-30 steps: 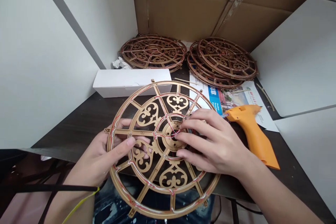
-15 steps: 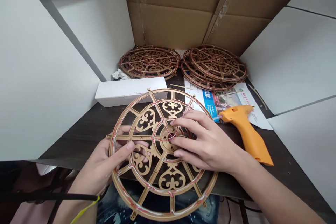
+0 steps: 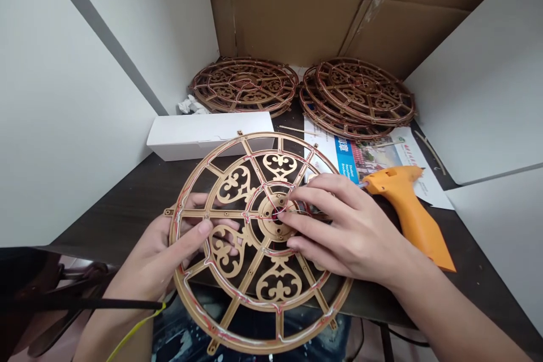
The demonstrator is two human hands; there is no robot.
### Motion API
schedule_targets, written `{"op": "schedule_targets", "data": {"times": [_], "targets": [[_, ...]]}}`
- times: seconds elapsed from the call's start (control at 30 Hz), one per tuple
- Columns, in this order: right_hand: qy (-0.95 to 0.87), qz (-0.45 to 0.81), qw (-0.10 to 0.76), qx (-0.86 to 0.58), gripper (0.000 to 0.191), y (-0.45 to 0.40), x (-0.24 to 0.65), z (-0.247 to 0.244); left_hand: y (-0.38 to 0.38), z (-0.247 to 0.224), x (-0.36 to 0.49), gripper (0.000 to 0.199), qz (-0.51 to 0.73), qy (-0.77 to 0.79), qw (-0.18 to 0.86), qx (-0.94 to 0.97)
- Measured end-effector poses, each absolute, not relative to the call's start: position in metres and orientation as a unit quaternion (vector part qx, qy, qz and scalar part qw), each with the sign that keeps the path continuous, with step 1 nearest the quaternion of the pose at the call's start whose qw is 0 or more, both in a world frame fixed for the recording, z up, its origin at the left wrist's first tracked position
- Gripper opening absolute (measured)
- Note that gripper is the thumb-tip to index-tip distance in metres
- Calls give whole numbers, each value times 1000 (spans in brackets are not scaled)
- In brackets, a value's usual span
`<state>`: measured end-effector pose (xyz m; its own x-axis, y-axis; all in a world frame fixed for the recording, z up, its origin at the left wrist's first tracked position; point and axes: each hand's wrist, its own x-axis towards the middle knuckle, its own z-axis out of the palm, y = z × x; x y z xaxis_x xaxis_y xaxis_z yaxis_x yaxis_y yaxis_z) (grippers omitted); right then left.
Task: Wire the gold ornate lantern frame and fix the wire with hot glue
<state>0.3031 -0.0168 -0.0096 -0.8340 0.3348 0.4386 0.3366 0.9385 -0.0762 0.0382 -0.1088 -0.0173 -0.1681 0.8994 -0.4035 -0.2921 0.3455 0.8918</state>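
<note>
A round gold openwork frame (image 3: 229, 317), with spokes, scrollwork panels and red and white wires laid along its rings, is tilted up in front of me over the table's near edge. My left hand (image 3: 182, 243) grips its left side, thumb on top of a spoke and fingers behind. At the central hub (image 3: 268, 225), my right hand (image 3: 339, 226) has its curled fingertips on the thin red and white wires (image 3: 265, 217). The exact pinch is partly hidden by the fingers, and this hand also covers the frame's right side.
An orange glue gun (image 3: 411, 209) lies at the right, by a printed brochure (image 3: 345, 158). Behind are a white box (image 3: 207, 130), crumpled tissue (image 3: 192, 105) and stacks of similar frames (image 3: 246, 82). White panels (image 3: 102, 102) and cardboard (image 3: 288, 11) enclose the table.
My right fingertips have shifted slightly at the hub, and the wire loop there now lies flatter. The left hand keeps its hold. The whole view has shifted a little.
</note>
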Motion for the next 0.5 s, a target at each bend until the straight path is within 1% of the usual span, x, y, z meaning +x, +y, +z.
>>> {"op": "schedule_targets", "data": {"times": [0.13, 0.27, 0.37, 0.5], "targets": [[-960, 18, 196, -202, 24, -19, 297, -10, -110, -16, 35, 45, 481, 591, 585, 279], [-958, 49, 201, -196, 24, -19, 298, -12, -110, -20, 26, 38, 465, 575, 599, 307], [-943, 72, 255, -203, 20, -16, 304, -7, -108, -25, 21, 46, 441, 562, 620, 325], [-883, 59, 367, -288, 16, -11, 314, 5, -107, -23, 25, 64, 495, 596, 589, 228]]}}
